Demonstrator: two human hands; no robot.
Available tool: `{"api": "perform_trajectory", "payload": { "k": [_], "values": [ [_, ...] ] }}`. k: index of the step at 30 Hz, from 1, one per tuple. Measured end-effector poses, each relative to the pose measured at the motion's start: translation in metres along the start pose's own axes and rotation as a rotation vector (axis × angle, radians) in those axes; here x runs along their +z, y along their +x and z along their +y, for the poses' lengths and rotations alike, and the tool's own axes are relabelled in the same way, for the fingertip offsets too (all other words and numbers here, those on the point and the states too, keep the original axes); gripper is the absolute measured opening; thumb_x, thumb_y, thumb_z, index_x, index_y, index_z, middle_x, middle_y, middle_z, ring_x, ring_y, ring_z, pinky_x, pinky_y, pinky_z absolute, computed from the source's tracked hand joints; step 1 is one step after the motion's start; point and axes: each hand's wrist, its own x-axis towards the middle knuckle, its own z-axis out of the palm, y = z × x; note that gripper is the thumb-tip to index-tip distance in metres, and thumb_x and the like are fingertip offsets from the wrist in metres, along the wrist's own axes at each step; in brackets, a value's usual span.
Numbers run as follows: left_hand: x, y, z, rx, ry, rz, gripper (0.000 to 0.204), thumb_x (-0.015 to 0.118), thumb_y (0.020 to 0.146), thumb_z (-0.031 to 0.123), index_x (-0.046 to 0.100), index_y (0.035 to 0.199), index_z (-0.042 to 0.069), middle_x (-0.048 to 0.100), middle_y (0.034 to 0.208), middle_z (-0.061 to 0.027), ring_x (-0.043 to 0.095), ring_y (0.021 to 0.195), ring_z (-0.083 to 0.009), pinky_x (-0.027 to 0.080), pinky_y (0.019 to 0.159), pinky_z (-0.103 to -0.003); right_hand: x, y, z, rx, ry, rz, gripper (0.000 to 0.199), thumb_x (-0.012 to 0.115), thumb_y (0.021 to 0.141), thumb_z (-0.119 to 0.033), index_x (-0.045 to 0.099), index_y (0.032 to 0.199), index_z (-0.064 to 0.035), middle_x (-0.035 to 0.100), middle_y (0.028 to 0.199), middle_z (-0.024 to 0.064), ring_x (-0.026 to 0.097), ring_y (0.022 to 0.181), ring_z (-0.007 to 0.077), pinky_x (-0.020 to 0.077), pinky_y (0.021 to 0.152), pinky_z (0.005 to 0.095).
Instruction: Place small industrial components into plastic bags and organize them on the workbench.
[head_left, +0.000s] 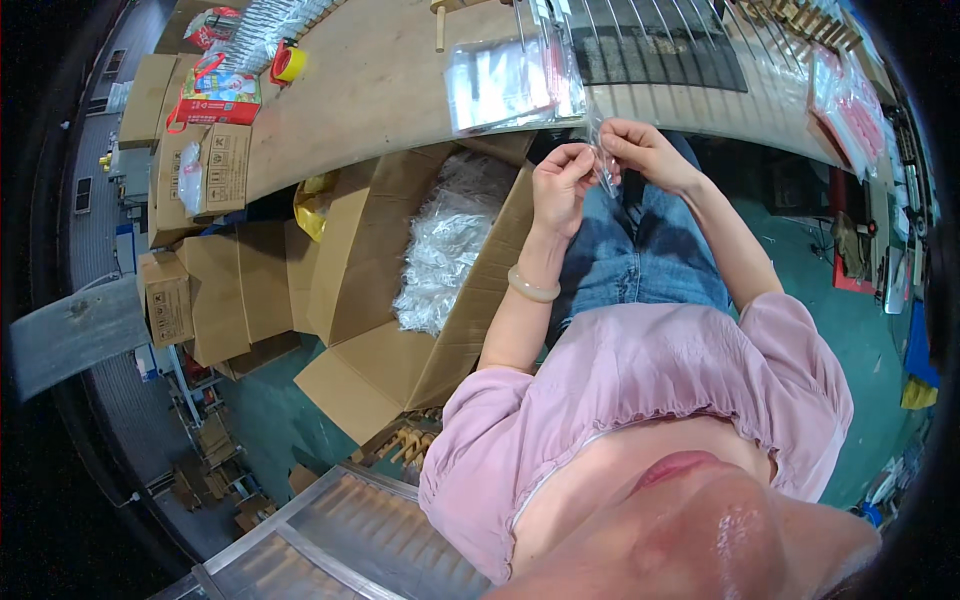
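Observation:
My left hand (562, 188) and my right hand (648, 157) are close together above my lap, just off the table's near edge. Both have their fingers pinched on a small clear plastic bag (606, 177). Whatever the bag may contain is too small to make out. Right beyond my hands, a stack of flat clear plastic bags (495, 88) lies at the edge of the table (370, 85). To the left of my left forearm, an open cardboard box (375, 225) holds a heap of clear plastic packets (447, 250).
Thin metal rods (655, 22) reach over a dark mat (660, 62). Pink-and-clear packages (850, 110) lie on the table's right end. At the left are a yellow tape roll (290, 65), a red printed bag (222, 97) and stacked cartons (225, 165). A metal-framed panel (350, 535) stands below left.

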Motion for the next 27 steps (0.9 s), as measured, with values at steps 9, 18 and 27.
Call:
{"api": "perform_trajectory", "payload": {
  "k": [9,18,27],
  "values": [
    [0.007,0.003,0.000,0.336,0.722,0.285,0.011,0.066,0.084,0.008,0.068,0.084,-0.003,0.065,0.068,-0.0062,0.060,0.057,-0.0102,0.048,0.055,-0.024,0.006,-0.008,-0.008,-0.352,-1.009,0.318,0.018,0.062,0.089,-0.015,0.059,0.102,-0.0041,0.056,0.069,0.0079,0.056,0.063,0.0088,0.0464,0.057,0.0266],
    [-0.029,-0.007,0.032,0.591,1.256,0.505,0.010,0.068,0.078,0.009,0.070,0.081,-0.001,0.068,0.068,-0.0057,0.061,0.062,-0.0064,0.049,0.059,-0.025,-0.021,0.019,-0.001,-0.196,-0.731,0.420,0.053,0.073,0.079,-0.027,0.055,0.125,-0.0076,0.065,0.097,0.0129,0.063,0.087,0.0158,0.0508,0.075,0.0342],
    [-0.043,-0.037,0.022,0.412,1.097,0.505,0.012,0.069,0.080,0.010,0.070,0.083,-0.001,0.067,0.066,-0.0041,0.059,0.060,-0.0062,0.047,0.057,-0.023,-0.048,0.167,0.002,-0.481,-0.521,0.608,0.074,0.080,0.071,-0.025,0.043,0.132,-0.0040,0.058,0.113,0.0091,0.055,0.102,0.0190,0.0475,0.085,0.0334]
  ]
}}
